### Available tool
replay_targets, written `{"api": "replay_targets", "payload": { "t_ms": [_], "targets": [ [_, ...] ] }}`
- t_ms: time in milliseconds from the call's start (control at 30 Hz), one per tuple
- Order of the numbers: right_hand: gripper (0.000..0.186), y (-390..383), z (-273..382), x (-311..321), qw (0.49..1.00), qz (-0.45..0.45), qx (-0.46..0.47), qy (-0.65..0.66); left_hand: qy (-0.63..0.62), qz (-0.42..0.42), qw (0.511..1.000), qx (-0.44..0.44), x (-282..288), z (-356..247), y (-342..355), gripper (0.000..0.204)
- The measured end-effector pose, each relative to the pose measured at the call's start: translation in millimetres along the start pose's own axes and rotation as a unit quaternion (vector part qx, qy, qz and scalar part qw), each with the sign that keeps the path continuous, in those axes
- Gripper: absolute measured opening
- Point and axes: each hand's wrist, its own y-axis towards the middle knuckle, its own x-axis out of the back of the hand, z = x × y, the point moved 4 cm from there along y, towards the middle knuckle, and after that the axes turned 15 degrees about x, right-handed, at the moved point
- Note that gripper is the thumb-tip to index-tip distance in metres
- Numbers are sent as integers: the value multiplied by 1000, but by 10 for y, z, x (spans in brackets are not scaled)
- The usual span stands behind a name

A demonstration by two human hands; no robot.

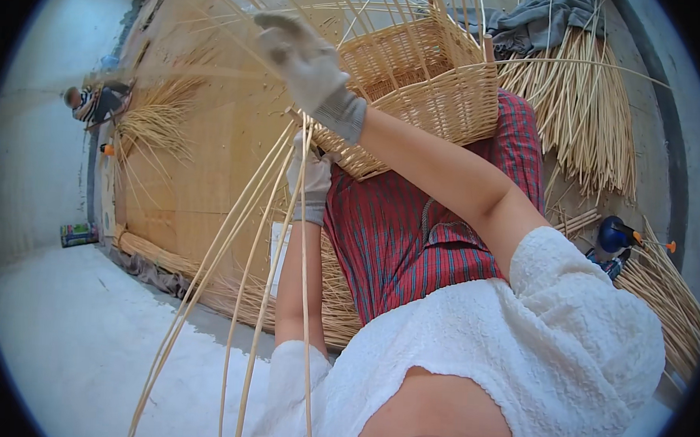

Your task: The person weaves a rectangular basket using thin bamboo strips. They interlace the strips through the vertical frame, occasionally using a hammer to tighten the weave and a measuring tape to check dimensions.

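Note:
A wicker basket (439,104) with upright rods around its rim rests tilted on my lap, over the red striped cloth (412,238). My left hand (311,173), in a pale work glove with a grey cuff, is closed at the basket's near left corner. A small dark thing shows beside its fingers, too little to name. Long loose wicker rods (239,292) run from that corner down past my left forearm. My right hand (303,62), also gloved, is raised above the basket's left side. Motion smears its fingers, and pale streaks of rod pass near them.
Bundles of wicker rods lie on the right (589,104), with a grey cloth (534,22) over their top. A blue-and-black tool (614,236) with orange parts lies near the right edge. Wooden boarding (209,187) covers the floor ahead. Another person (99,102) sits far left near more rods.

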Motion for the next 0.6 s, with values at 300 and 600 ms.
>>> {"api": "replay_targets", "payload": {
  "t_ms": [300,600],
  "targets": [
    [18,-1050,-443,1938,950,-81,-231,196,6,-38,997,-73,236,-383,-181,52],
    [14,-695,-280,2004,957,-10,-290,7,-239,264,916,183,-79,-1099,119,27]
  ]
}}
